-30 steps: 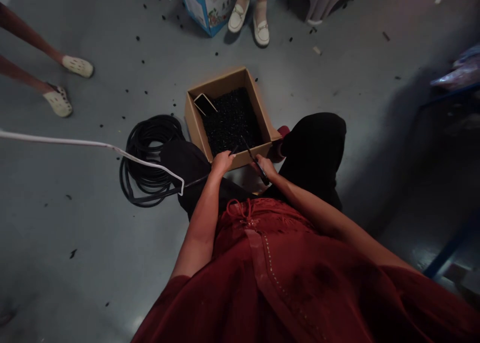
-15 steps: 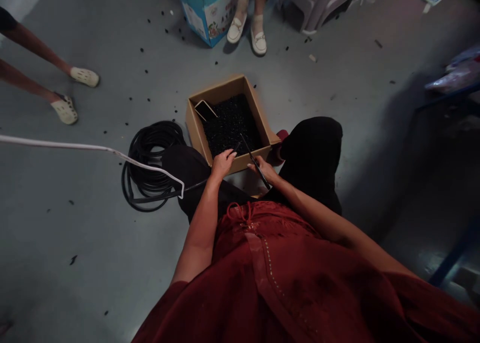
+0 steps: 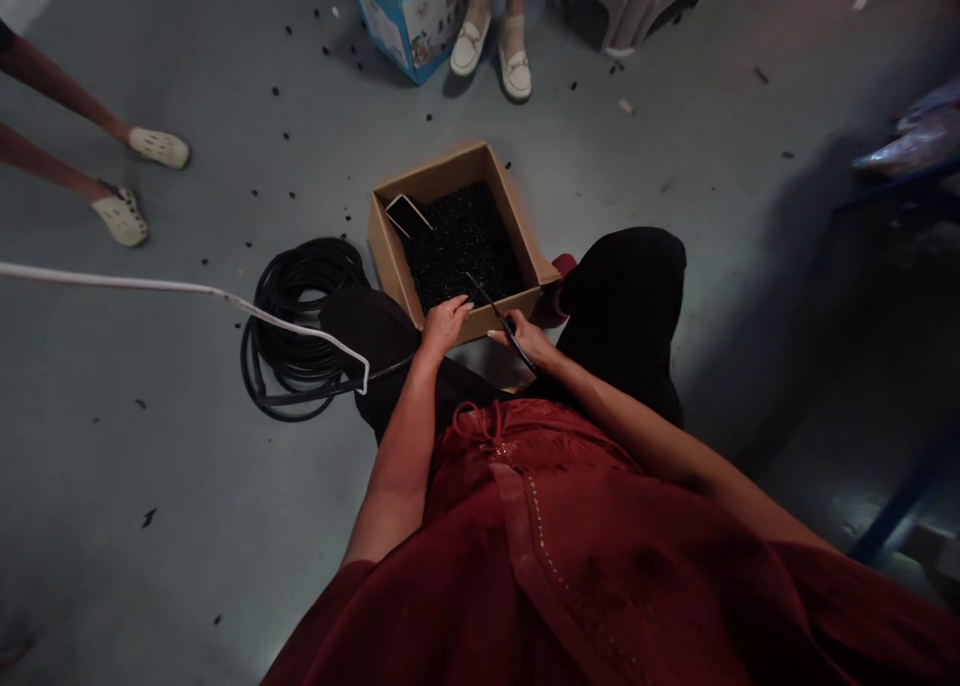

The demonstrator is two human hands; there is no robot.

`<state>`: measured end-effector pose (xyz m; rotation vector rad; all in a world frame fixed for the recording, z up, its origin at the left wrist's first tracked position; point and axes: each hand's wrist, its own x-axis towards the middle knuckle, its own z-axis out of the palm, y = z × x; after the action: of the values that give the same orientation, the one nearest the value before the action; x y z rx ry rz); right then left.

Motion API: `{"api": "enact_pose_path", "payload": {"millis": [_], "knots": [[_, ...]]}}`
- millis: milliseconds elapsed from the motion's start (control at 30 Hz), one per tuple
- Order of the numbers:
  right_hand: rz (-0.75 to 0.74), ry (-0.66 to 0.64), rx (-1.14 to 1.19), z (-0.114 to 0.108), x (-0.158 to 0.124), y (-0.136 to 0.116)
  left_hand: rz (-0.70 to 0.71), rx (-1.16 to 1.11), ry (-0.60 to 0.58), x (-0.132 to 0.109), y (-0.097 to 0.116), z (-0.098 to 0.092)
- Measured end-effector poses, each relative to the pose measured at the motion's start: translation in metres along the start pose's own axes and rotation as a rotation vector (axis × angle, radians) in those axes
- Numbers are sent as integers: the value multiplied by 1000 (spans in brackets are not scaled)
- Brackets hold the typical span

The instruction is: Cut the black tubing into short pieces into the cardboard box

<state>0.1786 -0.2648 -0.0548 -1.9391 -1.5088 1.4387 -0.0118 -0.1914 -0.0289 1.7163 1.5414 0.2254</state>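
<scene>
An open cardboard box (image 3: 390, 256) full of small black pieces stands on the grey floor between my knees. My left hand (image 3: 444, 324) is closed at the box's near rim, pinching the end of a thin black tube that runs back to a coil (image 3: 296, 321) on the floor at the left. My right hand (image 3: 525, 338) is closed on a pair of dark scissors (image 3: 496, 318), whose blades point over the box's near edge toward the tube end. A small flat card (image 3: 407, 214) lies in the box's far left corner.
Two other people's feet are near: white loafers (image 3: 491, 51) beyond the box, pale clogs (image 3: 139, 181) at the far left. A blue printed carton (image 3: 409, 11) stands at the top. A white cord (image 3: 187, 291) crosses from the left. Black bits litter the floor.
The scissor blades have swung slightly left toward the tube end at my left hand. Both hands stay at the box's near rim; the view has shifted a little.
</scene>
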Motion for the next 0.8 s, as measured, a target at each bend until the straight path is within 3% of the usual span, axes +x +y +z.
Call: {"api": "enact_pose_path", "payload": {"millis": [433,800], "knots": [[-7,-73,-58,-11,-3,-10,-11,65,-124,-3,6,-5],[-29,-89,-51,-12,-5,-10,-19,15,-137,-4,7,-7]]}}
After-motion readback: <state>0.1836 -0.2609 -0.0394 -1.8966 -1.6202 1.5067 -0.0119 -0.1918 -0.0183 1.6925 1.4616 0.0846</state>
